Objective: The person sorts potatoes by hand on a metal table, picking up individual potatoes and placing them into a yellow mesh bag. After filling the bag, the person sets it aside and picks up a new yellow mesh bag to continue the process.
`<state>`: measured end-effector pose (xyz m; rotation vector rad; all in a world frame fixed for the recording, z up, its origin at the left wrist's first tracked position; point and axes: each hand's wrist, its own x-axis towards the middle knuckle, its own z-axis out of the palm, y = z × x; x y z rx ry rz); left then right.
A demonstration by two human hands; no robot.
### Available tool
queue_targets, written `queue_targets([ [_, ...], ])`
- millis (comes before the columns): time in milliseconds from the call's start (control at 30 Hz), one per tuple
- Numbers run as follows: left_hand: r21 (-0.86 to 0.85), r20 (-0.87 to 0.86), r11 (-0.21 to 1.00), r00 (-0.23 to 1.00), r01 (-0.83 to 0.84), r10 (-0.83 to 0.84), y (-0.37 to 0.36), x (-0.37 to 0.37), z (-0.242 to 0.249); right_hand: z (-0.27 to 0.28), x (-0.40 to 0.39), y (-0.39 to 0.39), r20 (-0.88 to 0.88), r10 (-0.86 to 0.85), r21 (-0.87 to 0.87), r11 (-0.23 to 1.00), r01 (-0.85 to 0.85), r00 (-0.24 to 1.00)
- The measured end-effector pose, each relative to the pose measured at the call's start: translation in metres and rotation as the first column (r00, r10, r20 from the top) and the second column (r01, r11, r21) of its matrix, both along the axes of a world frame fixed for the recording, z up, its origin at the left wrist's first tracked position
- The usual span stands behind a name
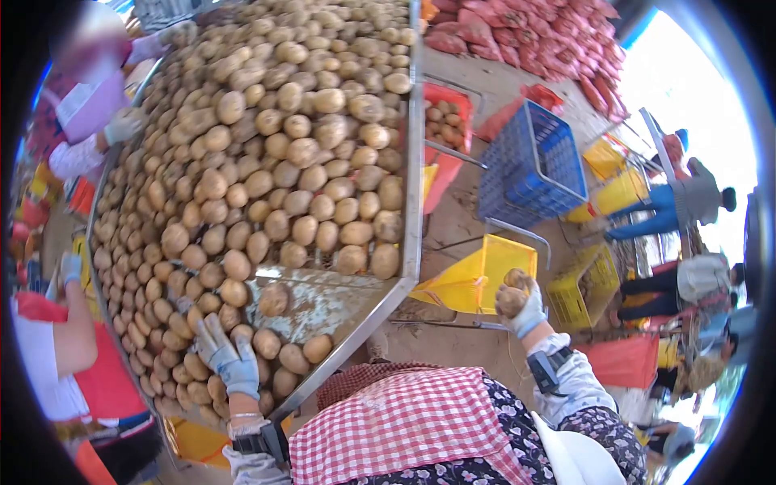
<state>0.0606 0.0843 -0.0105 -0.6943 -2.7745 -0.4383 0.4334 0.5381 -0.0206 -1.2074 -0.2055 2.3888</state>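
A heap of potatoes covers most of a metal sorting table. In a blue-grey glove, my left hand lies palm down on the potatoes near the table's close edge, fingers spread and gripping nothing visible. My right hand, gloved too, is out to the right with its fingers closed on potatoes; two seem to show, though the fingers cover part of them. It is beside a yellow bag held open on a metal frame. One loose potato sits on the table's bare sheet.
Beyond the table's right side stand a blue crate, a red bag of potatoes and a yellow crate. Filled red sacks are piled behind. Other people work along the left edge, one gloved hand near the heap; several stand at right.
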Motion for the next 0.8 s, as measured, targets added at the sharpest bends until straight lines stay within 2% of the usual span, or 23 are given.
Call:
queue_targets([
  [67, -0.02, -0.059, 0.997, 0.995, 0.077, -0.078, 0.022, 0.003, 0.03, 0.024, -0.035, -0.011, 0.105, -0.041, 0.011, 0.999, 0.04, 0.994],
  [100, -0.1, -0.125, 0.994, 0.99, 0.044, -0.057, 0.025, -0.002, 0.027, 0.036, -0.052, -0.015, -0.018, -0.033, 0.001, 0.999, 0.033, 0.999],
  [133, -0.103, -0.13, 0.994, 0.99, 0.047, -0.06, 0.024, -0.011, 0.017, 0.048, -0.07, -0.018, -0.147, -0.014, -0.006, 1.0, 0.013, 0.989],
  [167, -0.167, -0.071, 0.986, 0.997, -0.018, 0.007, 0.023, -0.022, 0.008, 0.061, -0.087, -0.022, -0.153, -0.009, -0.01, 1.0, 0.007, 0.988],
  [200, -0.232, -0.018, 0.969, 0.996, -0.085, 0.084, 0.018, -0.03, 0.0, 0.073, -0.104, -0.025, -0.236, 0.076, -0.042, 0.995, -0.089, 0.969],
  [233, -0.241, -0.001, 0.967, 0.996, -0.088, 0.09, 0.019, -0.035, 0.006, 0.083, -0.118, -0.029, -0.319, 0.158, -0.065, 0.98, -0.188, 0.934],
  [267, -0.246, -0.005, 0.964, 0.994, -0.106, 0.108, 0.018, -0.038, 0.006, 0.089, -0.129, -0.036, -0.323, 0.173, -0.069, 0.976, -0.205, 0.93],
  [333, -0.209, -0.039, 0.972, 0.994, -0.112, 0.106, 0.014, -0.04, 0.0, 0.096, -0.148, -0.045, -0.473, 0.279, -0.013, 0.946, -0.323, 0.836],
  [367, -0.146, -0.05, 0.984, 0.994, -0.104, 0.098, 0.012, -0.037, -0.002, 0.088, -0.153, -0.046, -0.476, 0.283, 0.001, 0.947, -0.321, 0.833],
  [400, -0.161, -0.03, 0.977, 0.99, -0.141, 0.138, 0.01, -0.031, -0.004, 0.088, -0.159, -0.051, -0.484, 0.291, 0.0, 0.943, -0.332, 0.825],
  [467, -0.194, 0.038, 0.98, 0.998, -0.044, 0.052, 0.0, -0.005, -0.001, 0.092, -0.173, -0.063, -0.403, 0.415, 0.239, 0.908, -0.344, 0.816],
  [500, -0.245, 0.039, 0.969, 0.998, -0.042, 0.053, 0.002, 0.012, 0.011, 0.097, -0.175, -0.067, -0.396, 0.426, 0.259, 0.902, -0.346, 0.814],
  [533, -0.23, 0.129, 0.973, 0.99, -0.022, 0.053, 0.002, 0.026, 0.026, 0.102, -0.179, -0.07, -0.4, 0.437, 0.26, 0.897, -0.357, 0.806],
  [600, -0.293, 0.093, 0.954, 0.995, 0.069, -0.044, -0.013, 0.043, 0.023, 0.109, -0.184, -0.075, -0.444, 0.533, 0.419, 0.834, -0.359, 0.72],
  [700, -0.302, 0.182, 0.953, 0.983, 0.034, 0.022, -0.014, 0.052, 0.029, 0.107, -0.188, -0.077, -0.419, 0.538, 0.417, 0.829, -0.372, 0.731],
  [800, -0.262, 0.115, 0.965, 0.993, 0.002, 0.03, -0.012, 0.046, 0.019, 0.102, -0.19, -0.077, -0.367, 0.563, 0.394, 0.815, -0.424, 0.741],
])
